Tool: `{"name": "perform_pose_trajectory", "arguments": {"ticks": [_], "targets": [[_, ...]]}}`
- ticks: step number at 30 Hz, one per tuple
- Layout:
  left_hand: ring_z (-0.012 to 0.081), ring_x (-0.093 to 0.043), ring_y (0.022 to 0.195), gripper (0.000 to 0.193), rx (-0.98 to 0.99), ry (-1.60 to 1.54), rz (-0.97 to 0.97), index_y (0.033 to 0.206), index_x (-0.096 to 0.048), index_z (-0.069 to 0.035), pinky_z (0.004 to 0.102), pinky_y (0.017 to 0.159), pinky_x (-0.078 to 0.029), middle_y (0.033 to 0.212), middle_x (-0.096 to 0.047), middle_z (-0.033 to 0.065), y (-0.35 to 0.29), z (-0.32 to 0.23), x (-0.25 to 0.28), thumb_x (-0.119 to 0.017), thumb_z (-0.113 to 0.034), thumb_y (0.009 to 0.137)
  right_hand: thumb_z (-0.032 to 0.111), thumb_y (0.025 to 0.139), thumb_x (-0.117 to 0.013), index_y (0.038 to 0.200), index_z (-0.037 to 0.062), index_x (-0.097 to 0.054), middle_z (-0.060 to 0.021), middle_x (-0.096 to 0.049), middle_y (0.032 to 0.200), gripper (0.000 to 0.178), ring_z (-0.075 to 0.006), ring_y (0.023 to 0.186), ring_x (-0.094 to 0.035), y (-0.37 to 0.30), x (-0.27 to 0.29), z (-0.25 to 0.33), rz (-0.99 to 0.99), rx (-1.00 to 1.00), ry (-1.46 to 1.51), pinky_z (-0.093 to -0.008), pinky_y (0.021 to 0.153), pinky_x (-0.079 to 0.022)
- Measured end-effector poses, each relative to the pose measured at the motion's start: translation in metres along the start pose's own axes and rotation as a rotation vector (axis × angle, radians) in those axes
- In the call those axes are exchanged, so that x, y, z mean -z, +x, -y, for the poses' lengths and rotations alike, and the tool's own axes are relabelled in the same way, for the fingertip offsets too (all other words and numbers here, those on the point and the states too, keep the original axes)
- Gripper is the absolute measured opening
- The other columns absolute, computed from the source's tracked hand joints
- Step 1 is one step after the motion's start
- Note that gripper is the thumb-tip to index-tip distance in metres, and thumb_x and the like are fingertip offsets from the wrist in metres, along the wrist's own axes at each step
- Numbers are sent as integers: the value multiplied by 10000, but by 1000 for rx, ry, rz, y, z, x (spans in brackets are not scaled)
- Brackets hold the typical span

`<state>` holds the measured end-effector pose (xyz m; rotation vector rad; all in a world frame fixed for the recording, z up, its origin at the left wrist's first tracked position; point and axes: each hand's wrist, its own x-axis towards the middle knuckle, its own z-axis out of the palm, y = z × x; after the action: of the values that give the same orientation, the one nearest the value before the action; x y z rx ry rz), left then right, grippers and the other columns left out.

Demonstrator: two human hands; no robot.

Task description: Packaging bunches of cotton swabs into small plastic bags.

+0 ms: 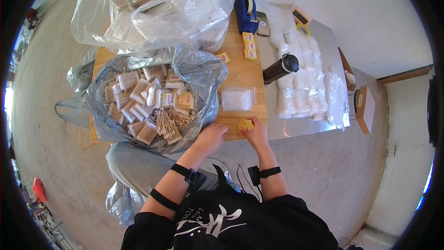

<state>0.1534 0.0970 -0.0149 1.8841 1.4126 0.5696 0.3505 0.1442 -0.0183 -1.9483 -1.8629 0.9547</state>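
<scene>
At the near edge of the wooden table (230, 134), my right hand (257, 135) closes its fingers on a small yellow bundle (244, 125) that looks like paper slips. My left hand (213, 136) is beside the rim of a grey plastic bag (210, 104), its fingers curled together; anything in them is hidden. Inside that opened bag lie many bundles of cotton swabs (147, 133), some with a yellow label. Just beyond my hands, clear plastic sachets (237, 99) rest flat on the wood.
A large clear bag (185, 18) of swab packs stands at the back. Right of it are a blue tape dispenser (245, 15), yellow labelled cards (249, 46), a phone (262, 24) and a black flask (282, 68). Stacked clear plastic bags (301, 83) cover part of the metal table (273, 127).
</scene>
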Motion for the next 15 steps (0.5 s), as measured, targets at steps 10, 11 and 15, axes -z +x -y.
{"name": "perform_pose_trajectory", "arguments": {"ticks": [10, 11, 15], "targets": [[333, -483, 1183, 551, 113, -355, -193, 1305, -400, -28, 374, 998, -379, 1238, -525, 199, 21, -1, -21, -563, 27, 781, 60, 655, -751, 787, 37, -593, -106, -578, 742, 208, -242, 687, -572, 4, -19, 6, -9, 152, 315, -329, 643, -469], [333, -483, 1183, 551, 114, -355, -191, 1305, -400, -28, 374, 998, -379, 1238, -525, 199, 22, -1, -24, -563, 27, 781, 69, 655, -754, 796, 41, -594, -108, -577, 754, 215, -254, 701, -572, 6, -22, 6, -53, 211, 296, -340, 646, -468], [347, -456, 1210, 581, 122, -384, -207, 1331, -378, -43, 380, 1020, -361, 1277, -486, 214, 22, 3, -33, -533, 49, 779, 78, 651, -750, 845, 48, -593, -120, -593, 828, 251, -291, 785, -574, 5, -26, 9, -97, 274, 245, -377, 686, -465]]}}
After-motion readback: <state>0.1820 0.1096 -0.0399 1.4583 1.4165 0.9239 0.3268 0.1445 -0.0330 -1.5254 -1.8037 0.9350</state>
